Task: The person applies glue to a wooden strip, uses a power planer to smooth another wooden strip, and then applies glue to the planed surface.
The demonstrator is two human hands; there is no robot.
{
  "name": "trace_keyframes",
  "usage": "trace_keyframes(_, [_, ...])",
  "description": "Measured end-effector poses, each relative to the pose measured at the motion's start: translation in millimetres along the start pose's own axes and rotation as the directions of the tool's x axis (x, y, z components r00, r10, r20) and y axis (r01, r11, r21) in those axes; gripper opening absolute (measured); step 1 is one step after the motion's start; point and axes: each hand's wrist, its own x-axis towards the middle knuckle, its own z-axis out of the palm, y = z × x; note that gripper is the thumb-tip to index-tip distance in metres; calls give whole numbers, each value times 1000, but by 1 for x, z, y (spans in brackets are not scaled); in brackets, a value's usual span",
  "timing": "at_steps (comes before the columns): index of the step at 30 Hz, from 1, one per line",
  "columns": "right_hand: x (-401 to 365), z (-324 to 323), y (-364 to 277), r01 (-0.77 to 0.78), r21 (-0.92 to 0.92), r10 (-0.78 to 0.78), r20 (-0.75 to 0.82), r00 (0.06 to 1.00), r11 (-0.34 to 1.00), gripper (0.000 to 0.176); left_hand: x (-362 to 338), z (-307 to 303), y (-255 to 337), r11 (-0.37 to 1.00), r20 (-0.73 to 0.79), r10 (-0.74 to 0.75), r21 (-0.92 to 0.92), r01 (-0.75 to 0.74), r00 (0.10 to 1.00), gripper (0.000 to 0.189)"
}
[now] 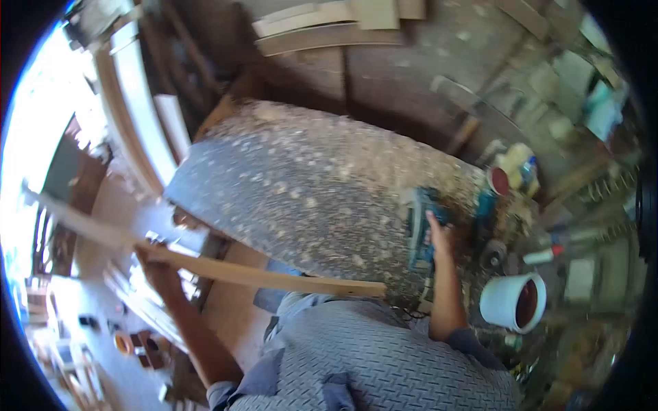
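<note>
My left hand (162,271) is closed around a long, narrow wooden strip (267,275), off the left side of the bench. The strip runs from the far left to just in front of my body, its near end by the bench edge. My right hand (441,238) grips a teal electric planer (419,226), which rests on the shavings-covered workbench (233,181). Some of the right fingers are hidden behind the tool.
A white bucket (499,303) stands right of my right arm. Behind the planer are another teal power tool (485,205) and a round reddish lid (498,181). Boards (329,38) lie beyond the bench, and tall planks (140,103) lean at the left.
</note>
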Motion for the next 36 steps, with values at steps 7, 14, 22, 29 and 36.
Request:
trace_keyframes(7, [-25, -6, -49, 635, -421, -629, 176, 758, 648, 61, -39, 94, 24, 822, 100, -202, -524, 224, 974, 48])
trace_keyframes(14, [-135, 42, -21, 593, 83, -148, 987, 62, 801, 64, -48, 124, 37, 841, 152, -159, -496, 214, 976, 49])
trace_keyframes(22, [-131, 14, -20, 403, -145, 146, 989, 30, 904, 55, -46, 120, 18, 838, 131, -123, -517, 173, 984, 46])
trace_keyframes(29, [-135, -13, -68, 464, -166, 122, 985, 123, 870, 49, -13, 101, 3, 914, -82, -135, -396, 92, 987, 36])
trace_keyframes(36, [-155, -31, -144, 652, -19, -76, 990, 117, 758, 40, 11, 63, 3, 886, -110, -268, -417, 200, 957, 21])
